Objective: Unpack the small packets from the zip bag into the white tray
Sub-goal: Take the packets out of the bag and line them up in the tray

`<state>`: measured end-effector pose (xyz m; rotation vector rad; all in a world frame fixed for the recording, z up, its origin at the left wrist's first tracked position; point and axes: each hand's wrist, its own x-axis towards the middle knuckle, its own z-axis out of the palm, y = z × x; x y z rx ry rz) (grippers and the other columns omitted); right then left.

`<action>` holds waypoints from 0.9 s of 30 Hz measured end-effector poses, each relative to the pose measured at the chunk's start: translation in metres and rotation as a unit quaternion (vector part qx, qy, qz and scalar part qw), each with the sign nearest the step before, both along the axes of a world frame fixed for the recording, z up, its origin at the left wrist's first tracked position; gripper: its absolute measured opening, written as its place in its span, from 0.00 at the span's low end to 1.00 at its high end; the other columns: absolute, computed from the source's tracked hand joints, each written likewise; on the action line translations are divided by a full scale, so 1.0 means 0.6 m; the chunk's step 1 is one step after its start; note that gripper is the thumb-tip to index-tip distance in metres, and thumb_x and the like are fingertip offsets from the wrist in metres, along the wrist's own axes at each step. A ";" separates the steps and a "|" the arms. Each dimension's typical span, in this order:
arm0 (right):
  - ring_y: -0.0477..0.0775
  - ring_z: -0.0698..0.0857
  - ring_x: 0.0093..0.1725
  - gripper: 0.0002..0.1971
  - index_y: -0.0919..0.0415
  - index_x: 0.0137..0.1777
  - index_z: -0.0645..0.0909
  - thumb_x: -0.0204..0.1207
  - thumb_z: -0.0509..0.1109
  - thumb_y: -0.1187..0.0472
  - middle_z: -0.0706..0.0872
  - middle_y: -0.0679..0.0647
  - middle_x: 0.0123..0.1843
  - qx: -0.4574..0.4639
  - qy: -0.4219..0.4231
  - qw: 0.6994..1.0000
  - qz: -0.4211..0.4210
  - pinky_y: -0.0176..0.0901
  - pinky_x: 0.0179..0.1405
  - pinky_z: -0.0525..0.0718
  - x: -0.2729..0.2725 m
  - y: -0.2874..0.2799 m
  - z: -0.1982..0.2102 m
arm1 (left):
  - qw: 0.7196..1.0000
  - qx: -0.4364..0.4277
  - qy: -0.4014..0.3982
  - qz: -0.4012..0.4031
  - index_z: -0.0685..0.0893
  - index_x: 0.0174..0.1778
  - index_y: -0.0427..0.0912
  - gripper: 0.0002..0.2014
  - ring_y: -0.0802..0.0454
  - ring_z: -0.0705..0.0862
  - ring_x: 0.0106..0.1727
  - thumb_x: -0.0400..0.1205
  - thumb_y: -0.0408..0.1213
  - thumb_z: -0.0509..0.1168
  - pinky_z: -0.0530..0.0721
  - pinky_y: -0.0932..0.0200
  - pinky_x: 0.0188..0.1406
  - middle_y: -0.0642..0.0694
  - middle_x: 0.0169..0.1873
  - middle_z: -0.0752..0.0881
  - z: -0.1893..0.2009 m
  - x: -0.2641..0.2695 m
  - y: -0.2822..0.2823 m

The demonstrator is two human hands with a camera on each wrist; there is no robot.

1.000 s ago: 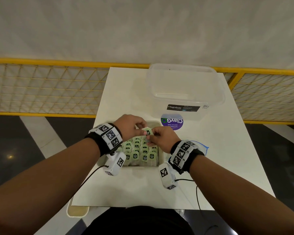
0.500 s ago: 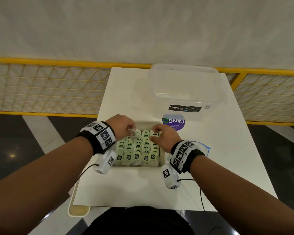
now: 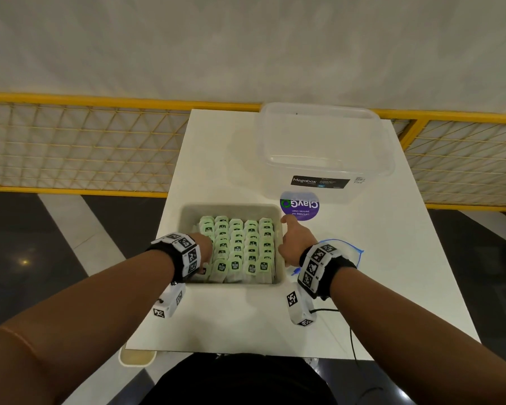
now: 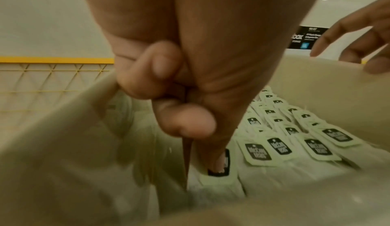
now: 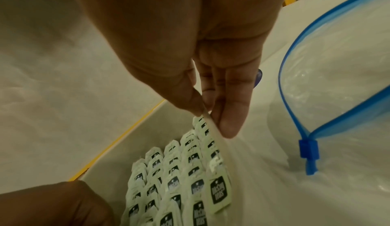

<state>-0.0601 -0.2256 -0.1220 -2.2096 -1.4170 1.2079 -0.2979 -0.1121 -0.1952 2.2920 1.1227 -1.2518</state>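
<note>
head view evenly lit from above, soft shadows on white table (image 3: 246, 159) under clear box (image 3: 322, 147); fence rail bows from wide-angle distortion. wrist views dim, yellowish, grainy; tray wall (image 4: 63, 146) near lens smeared by blur, packets (image 4: 280, 146) beyond it sharper.

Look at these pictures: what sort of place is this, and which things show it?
Probably an indoor hall or workspace set up for recording, not a home: a small white table stands against a yellow mesh barrier, on a dark floor with pale stripes.
</note>
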 end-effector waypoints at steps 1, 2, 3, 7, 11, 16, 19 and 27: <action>0.65 0.89 0.41 0.30 0.54 0.73 0.61 0.71 0.67 0.64 0.88 0.64 0.47 -0.001 0.009 1.000 -0.004 0.61 0.35 0.91 0.001 -0.001 0.000 | 1.000 0.000 0.006 0.010 0.84 0.40 0.52 0.11 0.53 0.85 0.35 0.68 0.53 0.73 0.89 0.53 0.42 0.55 0.35 0.85 -0.019 -0.002 0.007; 0.65 0.89 0.41 0.31 0.54 0.73 0.61 0.71 0.67 0.64 0.88 0.64 0.47 0.000 0.015 1.000 -0.008 0.61 0.35 0.91 0.003 -0.002 -0.001 | 1.000 0.006 0.010 0.010 0.82 0.38 0.53 0.12 0.54 0.84 0.35 0.68 0.54 0.73 0.89 0.54 0.41 0.56 0.34 0.84 -0.010 0.003 0.005; 0.65 0.89 0.41 0.31 0.53 0.73 0.61 0.71 0.67 0.64 0.88 0.64 0.47 0.002 0.020 1.000 -0.011 0.61 0.36 0.91 0.005 -0.003 0.000 | 1.000 0.010 0.013 0.007 0.80 0.36 0.53 0.12 0.54 0.84 0.35 0.67 0.54 0.73 0.88 0.54 0.41 0.56 0.33 0.83 0.001 0.008 0.001; 0.64 0.90 0.39 0.29 0.52 0.75 0.62 0.73 0.64 0.63 0.88 0.62 0.45 0.009 0.043 0.999 -0.012 0.59 0.39 0.91 0.017 -0.007 -0.001 | 0.999 0.019 0.028 0.025 0.84 0.47 0.52 0.21 0.51 0.87 0.42 0.64 0.59 0.74 0.87 0.55 0.44 0.55 0.43 0.87 -0.037 -0.005 0.014; 0.62 0.89 0.41 0.19 0.51 0.67 0.72 0.77 0.61 0.64 0.88 0.59 0.48 0.018 0.048 0.998 -0.019 0.59 0.43 0.91 0.067 -0.016 0.004 | 0.995 0.068 -0.041 0.055 0.87 0.44 0.45 0.16 0.48 0.87 0.44 0.73 0.54 0.73 0.86 0.56 0.47 0.51 0.38 0.85 0.122 0.062 -0.031; 0.57 0.85 0.45 0.15 0.47 0.47 0.82 0.77 0.56 0.67 0.88 0.56 0.56 0.015 -0.033 0.999 0.023 0.50 0.52 0.87 0.161 -0.042 0.012 | 0.972 0.114 -0.189 0.081 0.86 0.46 0.45 0.13 0.49 0.84 0.46 0.81 0.50 0.63 0.81 0.57 0.48 0.50 0.43 0.86 0.230 0.171 -0.052; 0.58 0.86 0.52 0.14 0.50 0.48 0.85 0.77 0.60 0.67 0.88 0.55 0.57 -0.013 -0.080 0.995 0.058 0.47 0.55 0.85 0.205 -0.061 0.010 | 0.950 0.087 -0.290 0.077 0.85 0.46 0.50 0.07 0.51 0.84 0.48 0.80 0.47 0.64 0.78 0.60 0.48 0.54 0.43 0.87 0.244 0.247 -0.080; 0.55 0.84 0.62 0.15 0.58 0.62 0.85 0.76 0.68 0.60 0.86 0.53 0.64 -0.047 -0.106 0.973 0.199 0.44 0.65 0.79 0.249 -0.104 -0.003 | 0.964 -0.003 -0.267 0.006 0.87 0.59 0.45 0.14 0.46 0.84 0.57 0.78 0.39 0.70 0.80 0.56 0.60 0.47 0.56 0.88 0.155 0.408 -0.177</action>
